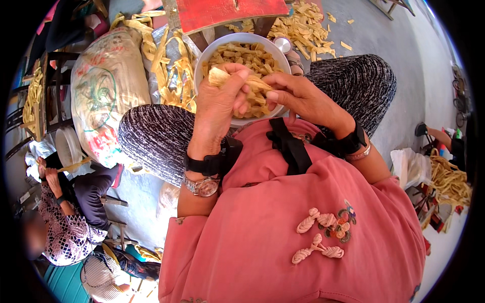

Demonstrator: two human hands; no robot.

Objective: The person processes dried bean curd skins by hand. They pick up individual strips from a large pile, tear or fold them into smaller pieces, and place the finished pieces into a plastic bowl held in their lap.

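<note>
Over a white basin (240, 37) my two hands are closed on one tan, folded, dried-looking strip (218, 77); I cannot tell what it is made of. My left hand (218, 103) pinches it, thumb across the top, and one pale end sticks out beyond the fingers. My right hand (308, 98) grips the other end between thumb and fingers. Many short, folded tan pieces (246, 52) fill the basin beneath, partly hidden by my hands.
A red-topped stool (230, 12) stands beyond the basin. Loose pieces (308, 33) lie on the floor at far right. Long strips (172, 70) and a bulging sack (108, 86) are at left. Another person (70, 217) sits at lower left, holding a strip. More strips (449, 182) lie at right.
</note>
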